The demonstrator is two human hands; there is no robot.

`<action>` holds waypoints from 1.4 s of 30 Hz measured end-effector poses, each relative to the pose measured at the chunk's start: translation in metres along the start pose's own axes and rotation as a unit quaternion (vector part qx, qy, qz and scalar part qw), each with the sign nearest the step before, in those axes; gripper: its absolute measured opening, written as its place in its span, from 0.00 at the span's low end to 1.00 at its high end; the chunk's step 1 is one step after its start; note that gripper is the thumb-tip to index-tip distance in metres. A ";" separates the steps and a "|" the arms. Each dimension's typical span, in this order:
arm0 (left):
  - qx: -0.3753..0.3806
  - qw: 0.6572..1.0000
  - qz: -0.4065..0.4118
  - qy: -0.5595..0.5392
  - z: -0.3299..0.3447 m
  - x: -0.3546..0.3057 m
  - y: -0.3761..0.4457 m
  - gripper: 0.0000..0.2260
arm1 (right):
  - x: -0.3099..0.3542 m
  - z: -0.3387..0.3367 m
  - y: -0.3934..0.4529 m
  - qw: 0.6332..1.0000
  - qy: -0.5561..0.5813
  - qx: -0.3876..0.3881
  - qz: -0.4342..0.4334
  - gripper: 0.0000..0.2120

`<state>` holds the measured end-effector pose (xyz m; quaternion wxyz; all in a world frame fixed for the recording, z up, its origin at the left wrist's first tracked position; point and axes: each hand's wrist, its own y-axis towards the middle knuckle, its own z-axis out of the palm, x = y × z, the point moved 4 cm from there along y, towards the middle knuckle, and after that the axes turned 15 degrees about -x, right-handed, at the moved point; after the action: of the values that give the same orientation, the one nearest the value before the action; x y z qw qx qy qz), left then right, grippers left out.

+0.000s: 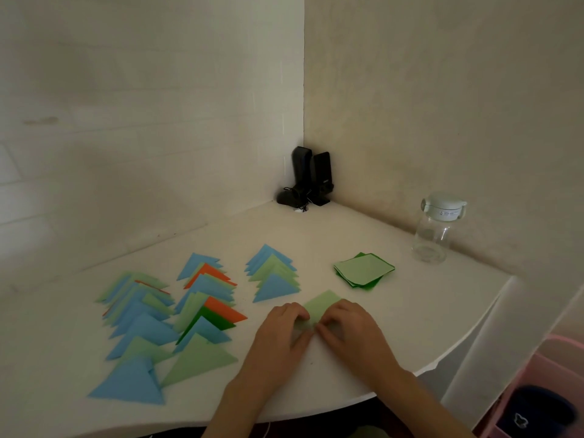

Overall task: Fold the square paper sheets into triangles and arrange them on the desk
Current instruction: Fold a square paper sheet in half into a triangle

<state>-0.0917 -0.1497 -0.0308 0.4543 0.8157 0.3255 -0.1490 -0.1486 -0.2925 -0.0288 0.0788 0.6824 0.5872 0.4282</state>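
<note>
Light green paper sheet (320, 306), corner pointing away, pinched in the grip of left hand (278, 336) and right hand (350, 330).

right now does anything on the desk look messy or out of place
Nothing is spilled or damaged. The stack of green squares is slightly fanned, its sheets twisted off square. The left rows of folded triangles overlap unevenly. Both the left hand and the right hand rest on a light green sheet.
</note>
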 end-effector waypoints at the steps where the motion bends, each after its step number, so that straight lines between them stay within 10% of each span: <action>1: -0.001 1.000 0.001 0.001 -0.001 0.001 0.002 0.07 | 0.000 0.000 0.001 1.000 0.002 0.000 0.006 0.17; 11: -0.017 0.998 -0.057 -0.018 0.005 0.007 0.012 0.06 | -0.004 0.001 0.004 0.996 0.044 -0.024 0.067 0.16; 24: -0.009 0.984 -0.160 -0.080 -0.003 0.015 0.015 0.11 | -0.011 -0.004 0.018 0.980 0.067 0.127 0.139 0.13; 33: -0.014 0.984 -0.108 -0.139 -0.018 0.013 0.004 0.17 | -0.006 0.002 0.012 0.987 0.018 0.097 0.124 0.06; 38: -0.013 0.995 -0.047 -0.085 -0.016 0.008 0.003 0.22 | -0.002 0.006 0.002 0.996 -0.027 0.057 0.064 0.25; 42: -0.029 0.996 -0.002 -0.080 -0.012 0.009 0.003 0.18 | -0.005 0.001 0.000 0.996 0.063 0.034 0.060 0.20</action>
<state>-0.0839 -0.1369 -0.0268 0.5017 0.7871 0.2942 -0.2056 -0.1476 -0.2961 -0.0323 -0.0076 0.6903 0.5628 0.4546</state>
